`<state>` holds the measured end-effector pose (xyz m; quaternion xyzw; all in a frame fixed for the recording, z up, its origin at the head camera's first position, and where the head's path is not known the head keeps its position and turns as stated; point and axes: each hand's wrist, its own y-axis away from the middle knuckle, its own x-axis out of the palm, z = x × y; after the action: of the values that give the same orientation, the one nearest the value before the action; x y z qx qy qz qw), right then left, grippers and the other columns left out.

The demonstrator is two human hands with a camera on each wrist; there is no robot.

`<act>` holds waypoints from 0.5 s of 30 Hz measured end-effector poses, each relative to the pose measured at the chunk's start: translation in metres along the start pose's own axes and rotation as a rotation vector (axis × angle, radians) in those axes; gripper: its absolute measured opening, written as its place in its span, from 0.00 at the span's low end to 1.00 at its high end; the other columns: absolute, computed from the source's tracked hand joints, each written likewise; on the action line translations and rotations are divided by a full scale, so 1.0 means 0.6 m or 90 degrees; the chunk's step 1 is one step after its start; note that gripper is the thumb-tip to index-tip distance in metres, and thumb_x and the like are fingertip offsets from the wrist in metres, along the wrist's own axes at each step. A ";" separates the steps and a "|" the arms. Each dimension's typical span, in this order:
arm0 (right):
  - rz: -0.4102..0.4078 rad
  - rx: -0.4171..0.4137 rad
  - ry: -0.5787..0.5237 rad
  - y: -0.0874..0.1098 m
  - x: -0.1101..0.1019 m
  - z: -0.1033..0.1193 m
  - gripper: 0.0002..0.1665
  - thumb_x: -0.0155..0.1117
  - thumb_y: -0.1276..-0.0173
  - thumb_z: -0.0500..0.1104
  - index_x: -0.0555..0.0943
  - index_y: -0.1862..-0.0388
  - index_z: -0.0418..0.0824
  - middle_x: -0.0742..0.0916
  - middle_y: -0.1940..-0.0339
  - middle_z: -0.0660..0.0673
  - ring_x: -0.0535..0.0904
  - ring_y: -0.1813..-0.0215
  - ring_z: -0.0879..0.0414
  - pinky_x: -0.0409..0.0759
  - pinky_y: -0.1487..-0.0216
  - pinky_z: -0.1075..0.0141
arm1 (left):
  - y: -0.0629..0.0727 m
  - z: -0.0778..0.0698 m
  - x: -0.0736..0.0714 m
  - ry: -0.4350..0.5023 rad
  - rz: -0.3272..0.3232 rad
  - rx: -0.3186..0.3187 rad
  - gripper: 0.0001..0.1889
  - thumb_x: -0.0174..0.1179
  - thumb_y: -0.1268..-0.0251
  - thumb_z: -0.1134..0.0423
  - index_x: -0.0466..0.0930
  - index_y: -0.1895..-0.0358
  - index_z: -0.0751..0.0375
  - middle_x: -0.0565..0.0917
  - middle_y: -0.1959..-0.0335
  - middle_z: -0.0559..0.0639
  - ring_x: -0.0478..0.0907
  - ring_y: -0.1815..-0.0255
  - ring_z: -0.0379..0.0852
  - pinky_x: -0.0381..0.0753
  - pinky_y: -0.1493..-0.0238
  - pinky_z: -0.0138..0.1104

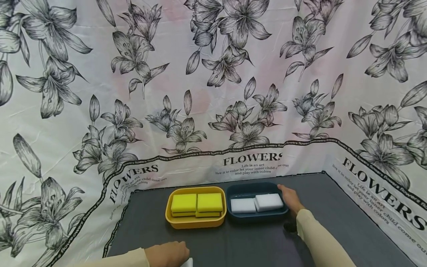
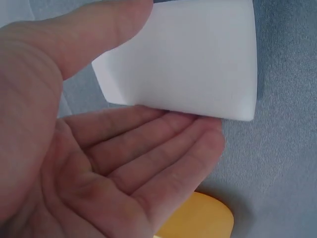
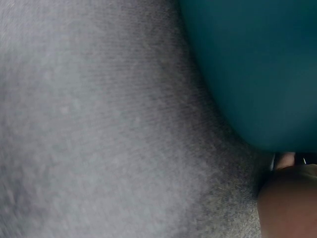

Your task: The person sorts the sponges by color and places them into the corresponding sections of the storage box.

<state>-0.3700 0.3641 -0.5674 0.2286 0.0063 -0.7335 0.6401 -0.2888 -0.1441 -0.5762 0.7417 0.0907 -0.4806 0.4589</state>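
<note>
In the head view my left hand (image 1: pixel 168 254) is low at the front edge, holding a white sponge block (image 1: pixel 188 262). The left wrist view shows the thumb on one side of this white sponge (image 2: pixel 188 59) and the fingers of the left hand (image 2: pixel 119 148) along its lower edge. My right hand (image 1: pixel 291 199) grips the right end of a dark blue tray (image 1: pixel 245 188), which holds two white sponges (image 1: pixel 268 202). Up close in the right wrist view are the tray's wall (image 3: pixel 262 74) and part of the right hand (image 3: pixel 290 206); most of its fingers are hidden.
Left of the blue tray stands a yellow tray (image 1: pixel 197 224) with stacked yellow sponges (image 1: pixel 184 203). Both sit on a dark grey cloth surface (image 1: pixel 146 218). A flower-printed curtain (image 1: pixel 193 122) encloses the back and sides. A small dark object (image 1: pixel 289 226) shows beneath the right wrist.
</note>
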 end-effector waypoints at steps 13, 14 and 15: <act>-0.003 0.001 -0.002 -0.003 -0.002 0.001 0.53 0.39 0.12 0.68 0.51 0.11 0.28 0.51 0.09 0.25 0.45 0.10 0.27 0.46 0.12 0.32 | -0.091 0.072 0.077 -0.045 -0.008 0.108 0.03 0.73 0.26 0.49 0.91 0.59 0.38 0.84 0.66 0.37 0.79 0.72 0.33 0.85 0.70 0.34; -0.005 0.001 -0.003 -0.004 -0.002 0.001 0.53 0.40 0.12 0.67 0.51 0.11 0.28 0.51 0.09 0.25 0.45 0.10 0.27 0.46 0.11 0.33 | -0.085 0.067 0.069 -0.042 -0.001 0.099 0.03 0.73 0.26 0.49 0.91 0.57 0.38 0.84 0.65 0.37 0.79 0.71 0.33 0.86 0.68 0.34; -0.006 0.001 -0.003 -0.004 -0.002 0.001 0.53 0.40 0.12 0.67 0.51 0.11 0.27 0.51 0.09 0.25 0.45 0.10 0.27 0.47 0.11 0.33 | -0.076 0.059 0.060 -0.044 0.002 0.089 0.03 0.73 0.26 0.49 0.91 0.56 0.39 0.84 0.64 0.37 0.80 0.70 0.34 0.87 0.67 0.35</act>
<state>-0.3723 0.3653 -0.5672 0.2276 0.0053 -0.7368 0.6366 -0.3188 -0.1567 -0.6364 0.7552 0.0402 -0.5104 0.4093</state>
